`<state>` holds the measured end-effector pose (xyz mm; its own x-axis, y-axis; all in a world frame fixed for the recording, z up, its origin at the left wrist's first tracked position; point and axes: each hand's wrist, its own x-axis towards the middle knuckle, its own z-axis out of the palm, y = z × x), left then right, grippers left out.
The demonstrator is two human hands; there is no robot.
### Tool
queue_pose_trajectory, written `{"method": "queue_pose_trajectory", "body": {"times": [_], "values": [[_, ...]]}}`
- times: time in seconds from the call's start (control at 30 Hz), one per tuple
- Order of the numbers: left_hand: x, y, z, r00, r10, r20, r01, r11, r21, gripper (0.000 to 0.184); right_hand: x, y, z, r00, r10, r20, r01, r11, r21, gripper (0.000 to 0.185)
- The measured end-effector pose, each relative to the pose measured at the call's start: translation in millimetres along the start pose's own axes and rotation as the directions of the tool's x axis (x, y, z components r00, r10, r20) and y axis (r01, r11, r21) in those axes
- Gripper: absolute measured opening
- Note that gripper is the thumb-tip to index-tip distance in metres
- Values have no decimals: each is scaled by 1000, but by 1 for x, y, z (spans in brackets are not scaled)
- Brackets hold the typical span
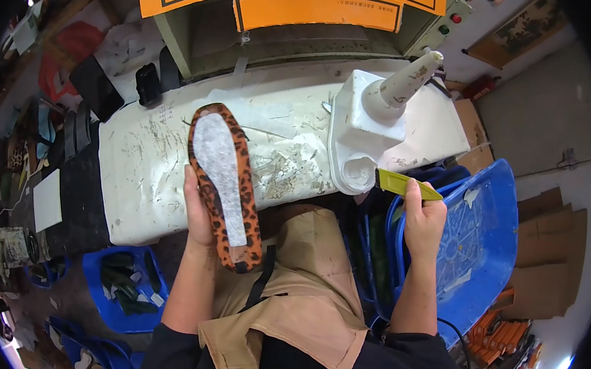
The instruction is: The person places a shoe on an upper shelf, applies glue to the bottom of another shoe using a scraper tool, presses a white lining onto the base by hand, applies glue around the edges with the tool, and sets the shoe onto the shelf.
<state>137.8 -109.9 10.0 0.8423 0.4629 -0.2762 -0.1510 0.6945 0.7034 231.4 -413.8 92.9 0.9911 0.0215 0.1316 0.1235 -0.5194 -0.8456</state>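
My left hand (198,208) holds a leopard-print shoe piece (245,193) by its left edge, with a grey-white insole-shaped layer (219,161) facing up. In my right hand (423,219) is a yellow-green brush (400,184), gripped by its handle. The brush's dark end is beside the round opening of a white glue pot (360,173); whether it touches the rim I cannot tell. A white cone-shaped bottle (406,86) is mounted on the pot's body.
The white worktable (149,187) has peeling residue. Behind it stands a machine with an orange cover (316,13). Blue bins hold parts at lower left (125,317) and right (504,222). Dark objects (97,87) lie at the back left.
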Motion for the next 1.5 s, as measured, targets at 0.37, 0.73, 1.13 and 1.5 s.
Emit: {"method": "queue_pose_trajectory", "body": {"times": [0.37, 0.73, 1.13, 1.5], "values": [[-20, -11, 24, 941, -242, 235, 238, 970, 45, 68, 1, -18, -5, 984, -143, -103, 133, 986, -101, 26], [-34, -17, 39, 869, -341, 358, 287, 937, 196, 70, 18, -58, 37, 794, -548, 263, 568, 823, -1, 14], [-23, -20, 23, 841, -373, 392, 307, 926, 221, 66, -10, -66, 34, 510, -725, 463, 795, 603, 68, 10], [-28, -12, 15, 880, -333, 338, 306, 943, 133, 69, -10, -21, -20, 961, 86, 262, -179, 917, 355, 19]]}}
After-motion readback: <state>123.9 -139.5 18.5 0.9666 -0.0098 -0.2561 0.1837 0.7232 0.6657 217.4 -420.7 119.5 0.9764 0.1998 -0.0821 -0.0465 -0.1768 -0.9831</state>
